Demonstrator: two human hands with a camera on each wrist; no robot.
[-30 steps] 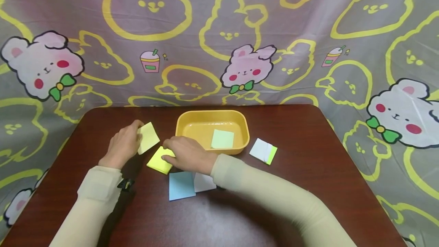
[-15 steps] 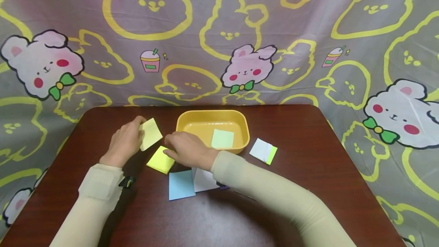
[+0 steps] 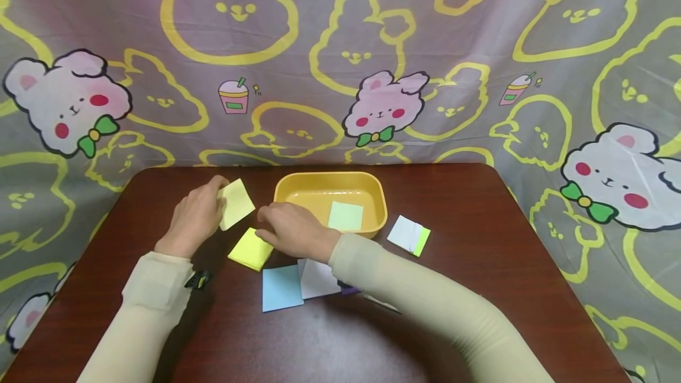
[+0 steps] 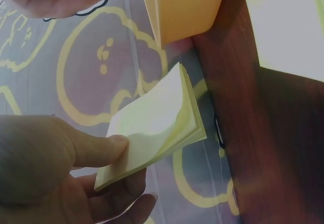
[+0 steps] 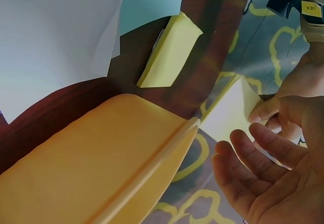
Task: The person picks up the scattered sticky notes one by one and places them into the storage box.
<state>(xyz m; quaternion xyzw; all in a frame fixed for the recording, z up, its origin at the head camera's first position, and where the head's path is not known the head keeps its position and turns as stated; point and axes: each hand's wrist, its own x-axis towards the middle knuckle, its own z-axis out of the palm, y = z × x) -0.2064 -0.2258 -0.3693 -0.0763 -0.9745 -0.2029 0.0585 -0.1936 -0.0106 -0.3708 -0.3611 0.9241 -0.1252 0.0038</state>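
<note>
In the head view my left hand (image 3: 194, 217) holds a pale yellow sticky note pad (image 3: 236, 204) above the table's left side. The left wrist view shows thumb and fingers pinching this pad (image 4: 147, 117), its sheets fanning slightly at the far edge. My right hand (image 3: 295, 232) hovers between that pad and the yellow bin (image 3: 330, 177). Its fingers (image 5: 240, 163) are loosely bent and hold nothing in the right wrist view. Below it lies a brighter yellow sticky note pad (image 3: 246, 251). A pale green sticky note pad (image 3: 346, 216) lies inside the bin.
A light blue pad (image 3: 282, 288) and a white pad (image 3: 318, 279) lie in front of the bin, with something purple (image 3: 349, 289) partly hidden by the right sleeve. Right of the bin sits a white pad with a bright green strip (image 3: 408, 234). A patterned curtain (image 3: 298, 64) surrounds the table.
My left hand has risen slightly to the right with the pale yellow pad. My right hand has lifted off the brighter yellow pad and drawn back a little.
</note>
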